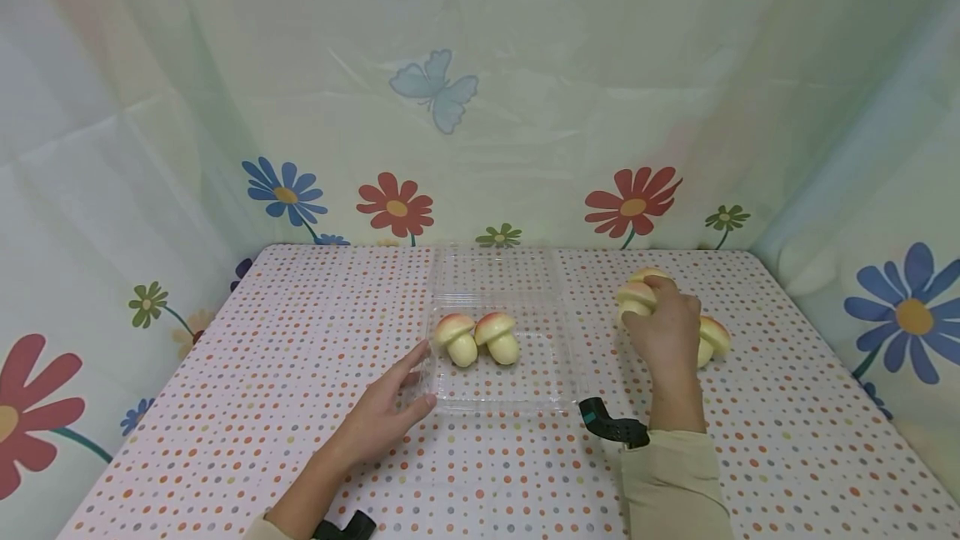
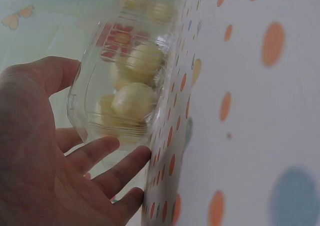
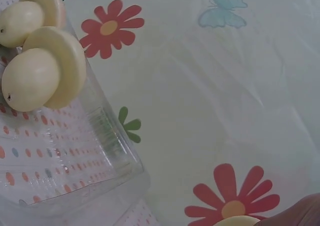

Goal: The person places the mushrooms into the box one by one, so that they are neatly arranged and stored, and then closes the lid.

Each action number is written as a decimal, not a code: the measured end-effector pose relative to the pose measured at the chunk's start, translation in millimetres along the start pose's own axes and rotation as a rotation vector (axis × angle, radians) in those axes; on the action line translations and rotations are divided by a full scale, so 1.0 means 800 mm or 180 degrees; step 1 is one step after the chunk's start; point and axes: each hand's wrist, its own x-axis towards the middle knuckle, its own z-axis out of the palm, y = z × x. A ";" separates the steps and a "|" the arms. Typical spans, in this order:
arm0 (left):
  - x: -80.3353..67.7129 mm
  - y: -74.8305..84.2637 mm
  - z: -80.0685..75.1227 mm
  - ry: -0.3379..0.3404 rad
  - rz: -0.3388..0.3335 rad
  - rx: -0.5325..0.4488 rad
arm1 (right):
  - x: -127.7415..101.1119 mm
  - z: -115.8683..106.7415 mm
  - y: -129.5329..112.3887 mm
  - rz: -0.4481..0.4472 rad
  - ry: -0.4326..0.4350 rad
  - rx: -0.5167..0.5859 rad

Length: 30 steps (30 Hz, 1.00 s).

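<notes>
A clear plastic clamshell box (image 1: 543, 369) lies with its lid (image 1: 495, 269) folded back. Two toy mushrooms, a left one (image 1: 457, 340) and a right one (image 1: 498, 338), lie side by side in its left half, with reddish caps and cream stems. My left hand (image 1: 382, 411) touches the box's left side, thumb and fingers spread along the wall (image 2: 80, 98). Off to the right, my right hand (image 1: 667, 327) pinches another toy mushroom (image 1: 634, 298) between thumb and fingers. Only a sliver of that mushroom (image 3: 237, 221) shows in the right wrist view.
Behind the right hand lies another mushroom (image 1: 649, 273), partly hidden, and one more mushroom (image 1: 714, 340) sits to its right. A dotted cloth covers the table (image 1: 487, 473). A flowered curtain (image 1: 525, 132) hangs around the back and sides.
</notes>
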 end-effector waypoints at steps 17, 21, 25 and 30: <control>0.000 0.000 0.000 0.0002 -0.0007 0.0026 | -0.008 -0.008 -0.013 -0.0103 0.0156 0.0164; -0.001 0.000 -0.001 -0.0004 -0.0046 -0.0007 | -0.009 -0.009 -0.015 -0.0159 0.0183 0.0193; 0.000 -0.001 -0.001 -0.0002 -0.0051 -0.0018 | -0.009 -0.009 -0.018 -0.0192 0.0162 0.0173; 0.000 -0.001 -0.001 -0.0015 -0.0029 -0.0032 | -0.012 -0.011 -0.021 -0.0263 0.0113 0.0182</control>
